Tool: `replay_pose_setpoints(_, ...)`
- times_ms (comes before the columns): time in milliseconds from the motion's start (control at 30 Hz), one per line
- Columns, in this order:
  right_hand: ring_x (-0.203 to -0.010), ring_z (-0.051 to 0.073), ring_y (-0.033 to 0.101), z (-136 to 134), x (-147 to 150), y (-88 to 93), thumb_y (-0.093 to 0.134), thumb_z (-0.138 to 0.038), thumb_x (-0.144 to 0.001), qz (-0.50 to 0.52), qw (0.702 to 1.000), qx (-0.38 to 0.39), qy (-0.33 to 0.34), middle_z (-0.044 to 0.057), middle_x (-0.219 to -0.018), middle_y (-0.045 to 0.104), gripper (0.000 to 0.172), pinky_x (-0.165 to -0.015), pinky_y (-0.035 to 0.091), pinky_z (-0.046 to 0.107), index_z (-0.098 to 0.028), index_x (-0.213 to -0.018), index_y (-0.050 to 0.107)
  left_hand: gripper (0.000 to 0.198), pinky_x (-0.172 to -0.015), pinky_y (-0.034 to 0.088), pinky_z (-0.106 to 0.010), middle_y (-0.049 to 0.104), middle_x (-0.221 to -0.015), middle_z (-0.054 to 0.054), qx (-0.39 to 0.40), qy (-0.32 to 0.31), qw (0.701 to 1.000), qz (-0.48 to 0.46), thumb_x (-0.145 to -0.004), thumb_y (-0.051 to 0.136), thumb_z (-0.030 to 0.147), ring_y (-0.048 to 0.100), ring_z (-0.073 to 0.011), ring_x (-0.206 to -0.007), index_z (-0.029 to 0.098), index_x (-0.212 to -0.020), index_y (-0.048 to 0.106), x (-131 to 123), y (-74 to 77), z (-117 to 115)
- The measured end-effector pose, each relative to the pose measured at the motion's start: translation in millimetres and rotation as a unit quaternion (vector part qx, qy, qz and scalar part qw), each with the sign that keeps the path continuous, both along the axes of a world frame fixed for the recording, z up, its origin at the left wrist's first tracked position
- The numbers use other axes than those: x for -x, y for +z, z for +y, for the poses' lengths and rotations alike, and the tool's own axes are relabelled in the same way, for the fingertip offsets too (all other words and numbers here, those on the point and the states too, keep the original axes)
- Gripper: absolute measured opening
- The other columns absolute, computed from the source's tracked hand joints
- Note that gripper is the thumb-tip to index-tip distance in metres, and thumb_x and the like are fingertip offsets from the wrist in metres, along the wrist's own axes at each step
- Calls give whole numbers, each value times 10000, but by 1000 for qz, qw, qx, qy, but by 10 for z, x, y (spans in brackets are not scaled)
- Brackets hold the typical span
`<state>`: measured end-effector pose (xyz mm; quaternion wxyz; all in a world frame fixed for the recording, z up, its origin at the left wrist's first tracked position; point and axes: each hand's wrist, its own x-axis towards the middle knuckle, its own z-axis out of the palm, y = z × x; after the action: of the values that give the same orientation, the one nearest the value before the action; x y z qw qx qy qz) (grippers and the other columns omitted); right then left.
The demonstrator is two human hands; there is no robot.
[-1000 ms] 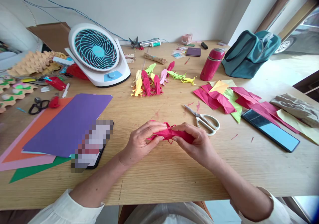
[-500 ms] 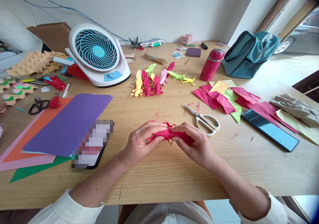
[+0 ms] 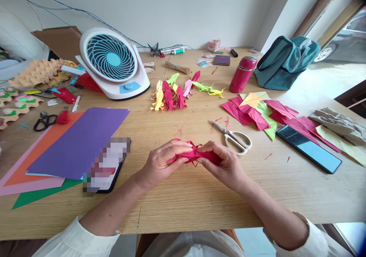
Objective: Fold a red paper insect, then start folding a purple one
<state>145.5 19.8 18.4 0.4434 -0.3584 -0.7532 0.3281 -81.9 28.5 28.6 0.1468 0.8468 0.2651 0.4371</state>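
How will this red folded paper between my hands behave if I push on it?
The red folded paper is probably light, since it looks like nothing but creased sheet. Its layered body likely has some stiffness, while the narrow strips poking out near the middle would probably bend easily and might tear.

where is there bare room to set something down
Bare: between left forearm and right forearm, from the held paper to the table edge; also between right forearm and right phone. Crowded: left around the purple sheet, far middle with paper figures, right with creased paper.
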Motion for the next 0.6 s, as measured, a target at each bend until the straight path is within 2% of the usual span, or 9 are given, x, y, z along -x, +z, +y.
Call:
replay_pose_setpoints(100, -795, 179, 681, -5, 11, 9, 676, -275, -934, 2, 1000, 10, 6, 38, -884, 732, 70, -730, 530, 309, -221, -978, 663, 310, -949, 573, -312, 762, -1069, -69, 6, -1, 1000, -6, -888, 684, 73, 705, -170, -1045, 196, -1172, 665, -9, -20, 5)
replay_pose_setpoints(200, -836, 183, 684, 0, 18, 34, 689, -309, -926, 31, 997, 59, 23, 45, -930, 732, 141, -768, 546, 317, -219, -1029, 656, 338, -977, 558, -319, 752, -1092, -72, 14, 4, 1000, -9, -890, 680, 73, 695, -166, -1059, 201, -1201, 651, -19, -23, 1)
replay_pose_setpoints(333, -854, 177, 690, 34, 18, 27, 672, -390, -933, 97, 979, 173, 36, 57, -969, 721, 219, -751, 566, 300, -202, -1043, 644, 430, -1084, 501, -424, 633, -1357, -135, 19, 22, 1000, -6, -910, 687, 199, 609, -234, -1241, 212, -1329, 591, -6, -14, -34)
replay_pose_setpoints(400, -833, 173, 684, 55, 19, -7, 664, -429, -931, 116, 971, 209, 25, 58, -947, 718, 248, -728, 566, 294, -193, -1007, 647, 457, -1041, 534, -435, 570, -1417, -155, 25, 54, 998, -34, -924, 668, 279, 560, -274, -1300, 206, -1364, 569, 8, -19, -58)
replay_pose_setpoints(500, -784, 167, 671, 66, 26, -61, 665, -463, -923, 135, 962, 238, 8, 62, -939, 717, 290, -691, 562, 293, -189, -1017, 643, 376, -838, 614, -329, 591, -1329, -142, 96, 129, 982, -94, -953, 611, 311, 635, -244, -1164, 201, -1312, 595, 17, -33, -76)
replay_pose_setpoints(600, -740, 162, 662, 49, 42, -72, 652, -436, -936, 98, 969, 227, -4, 61, -913, 721, 269, -679, 547, 292, -187, -1037, 653, 333, -757, 612, -267, 683, -1131, -100, 235, 147, 954, -117, -967, 597, 365, 704, -183, -940, 185, -1246, 612, -3, -40, -61)
